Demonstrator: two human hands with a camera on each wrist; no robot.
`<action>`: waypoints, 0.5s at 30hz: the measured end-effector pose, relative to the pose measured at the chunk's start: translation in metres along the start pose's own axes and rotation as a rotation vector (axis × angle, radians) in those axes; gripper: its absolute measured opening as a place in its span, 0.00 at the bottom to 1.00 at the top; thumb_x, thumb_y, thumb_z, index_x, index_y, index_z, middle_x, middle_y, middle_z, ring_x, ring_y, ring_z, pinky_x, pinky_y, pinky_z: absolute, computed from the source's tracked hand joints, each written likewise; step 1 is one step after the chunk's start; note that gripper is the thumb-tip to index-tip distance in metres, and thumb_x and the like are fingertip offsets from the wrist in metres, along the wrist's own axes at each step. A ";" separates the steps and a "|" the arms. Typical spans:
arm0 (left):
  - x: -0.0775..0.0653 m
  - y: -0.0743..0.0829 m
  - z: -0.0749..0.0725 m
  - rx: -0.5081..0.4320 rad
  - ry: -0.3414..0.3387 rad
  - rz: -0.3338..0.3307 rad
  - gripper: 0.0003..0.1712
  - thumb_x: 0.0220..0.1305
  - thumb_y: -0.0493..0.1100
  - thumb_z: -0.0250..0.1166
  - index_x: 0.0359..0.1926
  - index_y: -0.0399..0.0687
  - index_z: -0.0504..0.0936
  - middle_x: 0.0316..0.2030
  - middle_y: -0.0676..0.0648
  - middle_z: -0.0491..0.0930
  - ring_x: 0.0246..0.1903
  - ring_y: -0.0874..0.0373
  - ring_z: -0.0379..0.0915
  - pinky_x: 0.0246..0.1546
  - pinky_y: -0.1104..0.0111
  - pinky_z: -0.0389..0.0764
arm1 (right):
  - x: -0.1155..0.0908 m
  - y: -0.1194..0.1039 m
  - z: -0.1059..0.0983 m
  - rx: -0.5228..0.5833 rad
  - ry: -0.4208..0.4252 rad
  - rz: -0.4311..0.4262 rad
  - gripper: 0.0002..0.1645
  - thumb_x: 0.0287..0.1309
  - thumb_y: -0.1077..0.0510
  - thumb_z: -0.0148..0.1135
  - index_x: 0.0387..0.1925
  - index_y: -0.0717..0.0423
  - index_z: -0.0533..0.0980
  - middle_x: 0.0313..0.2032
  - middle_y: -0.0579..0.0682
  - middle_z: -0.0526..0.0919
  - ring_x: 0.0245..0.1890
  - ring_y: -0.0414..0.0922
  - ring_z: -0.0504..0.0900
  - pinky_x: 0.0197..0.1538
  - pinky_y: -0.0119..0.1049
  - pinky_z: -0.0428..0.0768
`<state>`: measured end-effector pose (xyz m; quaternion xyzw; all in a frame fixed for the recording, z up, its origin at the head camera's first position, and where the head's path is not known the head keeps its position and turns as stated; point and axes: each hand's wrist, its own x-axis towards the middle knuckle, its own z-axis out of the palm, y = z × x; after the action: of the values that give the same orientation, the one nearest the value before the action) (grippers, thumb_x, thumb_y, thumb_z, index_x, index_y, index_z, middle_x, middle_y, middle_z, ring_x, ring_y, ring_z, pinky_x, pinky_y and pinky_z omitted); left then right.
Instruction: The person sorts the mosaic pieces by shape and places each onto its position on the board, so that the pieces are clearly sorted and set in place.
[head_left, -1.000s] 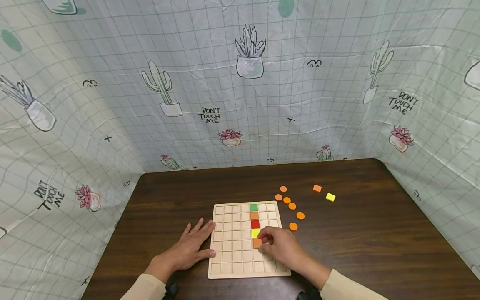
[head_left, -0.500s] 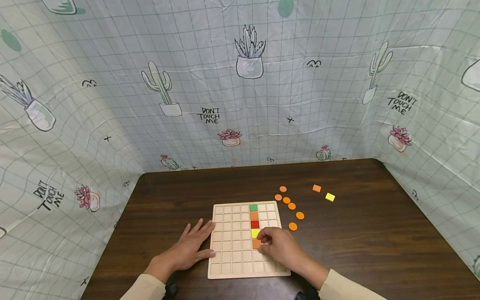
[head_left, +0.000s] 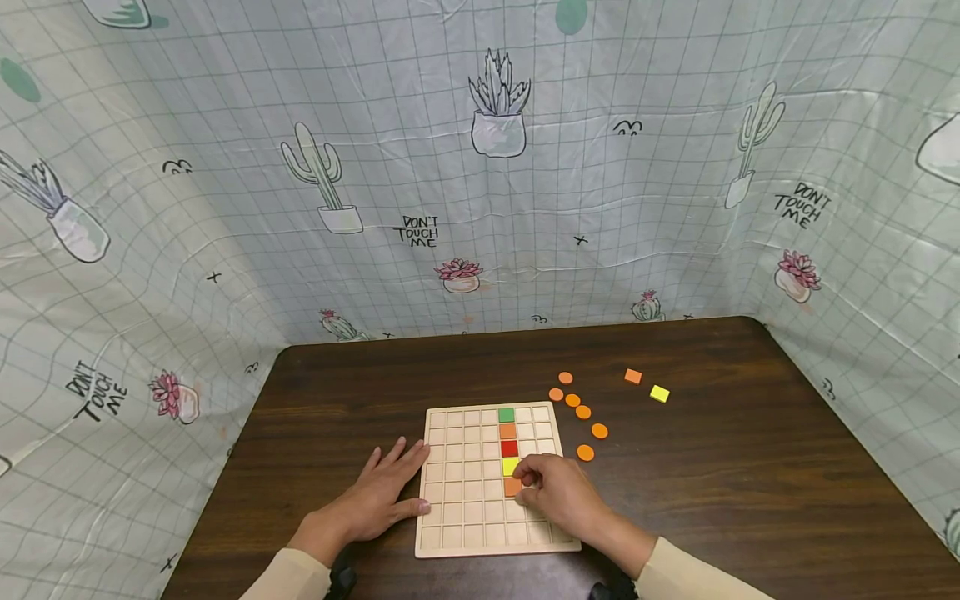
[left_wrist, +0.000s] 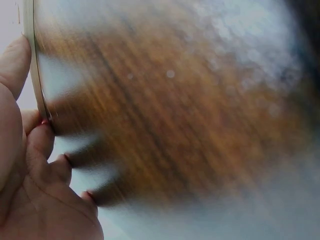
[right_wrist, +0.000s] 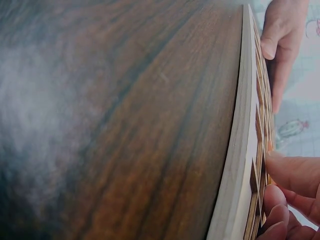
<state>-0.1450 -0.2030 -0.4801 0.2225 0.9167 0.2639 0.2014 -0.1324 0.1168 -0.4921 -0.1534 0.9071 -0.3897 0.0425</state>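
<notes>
A square wooden grid board [head_left: 465,537] lies on the table, seen best in the head view. One column bears a green tile [head_left: 507,415], an orange tile [head_left: 508,431], a red tile [head_left: 510,448], a yellow tile [head_left: 510,467] and a second orange tile [head_left: 512,487]. My right hand [head_left: 562,492] bends over that column, its thumb and curled forefinger pinching the second orange tile at its right side. My left hand [head_left: 378,496] lies with fingers spread on the table, thumb and fingertips against the board's left edge. The right wrist view shows the right thumb [right_wrist: 290,170] low over the grid.
Several round orange discs [head_left: 583,412] lie beyond the board's right edge. Farther right are a loose orange tile [head_left: 633,377] and a loose yellow tile [head_left: 660,393]. A printed curtain [head_left: 420,167] hangs around the dark wooden table [head_left: 360,375] at the back and sides.
The second orange tile has shifted very slightly left and toward me, under the right hand's fingers. The left hand stays at the board's edge.
</notes>
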 end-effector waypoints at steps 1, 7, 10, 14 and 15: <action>0.000 0.000 0.000 0.000 0.000 0.001 0.50 0.74 0.59 0.64 0.85 0.44 0.53 0.84 0.41 0.49 0.84 0.37 0.35 0.80 0.33 0.32 | 0.000 0.000 0.000 0.002 -0.002 0.002 0.10 0.54 0.63 0.80 0.35 0.48 0.86 0.30 0.38 0.81 0.28 0.34 0.73 0.32 0.30 0.74; 0.000 0.000 -0.001 0.002 0.001 0.002 0.50 0.74 0.59 0.64 0.84 0.43 0.53 0.84 0.40 0.50 0.84 0.36 0.35 0.79 0.33 0.32 | 0.000 0.000 -0.001 0.013 -0.008 0.012 0.11 0.54 0.64 0.80 0.36 0.49 0.86 0.30 0.38 0.82 0.29 0.34 0.74 0.32 0.30 0.75; 0.000 0.001 0.000 0.002 0.001 -0.001 0.50 0.74 0.59 0.65 0.85 0.44 0.53 0.84 0.41 0.50 0.84 0.37 0.35 0.80 0.33 0.32 | 0.000 0.000 -0.001 0.010 -0.004 0.011 0.11 0.54 0.64 0.80 0.36 0.49 0.86 0.30 0.38 0.81 0.28 0.34 0.74 0.32 0.30 0.74; 0.000 0.001 0.000 0.001 0.000 -0.004 0.50 0.74 0.59 0.65 0.85 0.44 0.53 0.84 0.41 0.50 0.84 0.37 0.35 0.80 0.34 0.32 | 0.000 -0.001 0.000 0.008 -0.002 0.009 0.10 0.55 0.64 0.80 0.36 0.50 0.86 0.29 0.38 0.81 0.27 0.34 0.73 0.32 0.30 0.74; 0.000 0.001 0.000 0.001 0.000 -0.005 0.50 0.74 0.59 0.65 0.85 0.45 0.53 0.84 0.41 0.50 0.84 0.37 0.35 0.80 0.34 0.32 | 0.000 -0.001 0.000 0.009 -0.001 0.008 0.10 0.55 0.64 0.79 0.36 0.50 0.86 0.29 0.38 0.81 0.27 0.34 0.73 0.31 0.30 0.74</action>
<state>-0.1447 -0.2027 -0.4792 0.2205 0.9172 0.2631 0.2022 -0.1319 0.1163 -0.4912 -0.1499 0.9059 -0.3934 0.0454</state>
